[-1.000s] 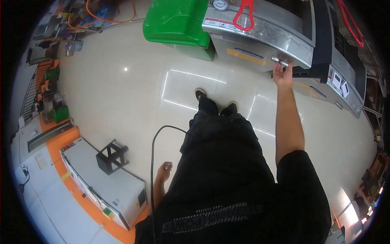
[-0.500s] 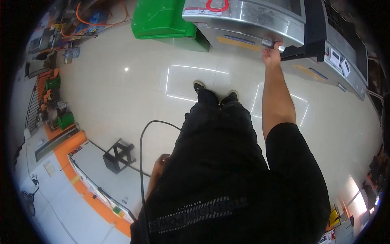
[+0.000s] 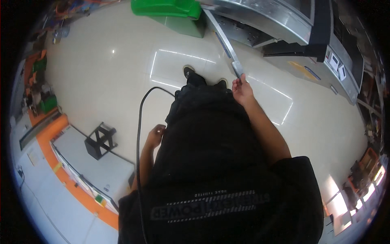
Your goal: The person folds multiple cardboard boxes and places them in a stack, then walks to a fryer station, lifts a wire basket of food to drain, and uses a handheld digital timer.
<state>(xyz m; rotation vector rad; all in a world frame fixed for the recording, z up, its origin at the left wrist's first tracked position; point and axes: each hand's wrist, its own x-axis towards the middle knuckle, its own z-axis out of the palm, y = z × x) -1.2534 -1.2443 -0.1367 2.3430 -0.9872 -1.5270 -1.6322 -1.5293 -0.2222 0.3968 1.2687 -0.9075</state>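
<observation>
I stand on a pale tiled floor in front of a long stainless steel machine [image 3: 284,20]. My right hand [image 3: 242,88] is stretched forward and closed on the handle at the near end of a long grey metal panel [image 3: 224,40], which sticks out from the machine toward me, seen edge-on. My left hand [image 3: 154,136] hangs at my side with loosely curled fingers and holds nothing; a black cable [image 3: 139,122] loops past it. My dark shoes [image 3: 189,72] show just below the panel.
A green bin [image 3: 166,9] stands by the machine at the top. At the left a white and orange bench [image 3: 81,171] carries a black open-frame stand [image 3: 99,141]. Small control panels [image 3: 337,65] sit on the machine's right part. Cluttered shelves line the left rim.
My right hand has pulled the handle back toward my body, and the metal panel now stands out from the machine front. The view has tipped downward. My left hand stayed at my side.
</observation>
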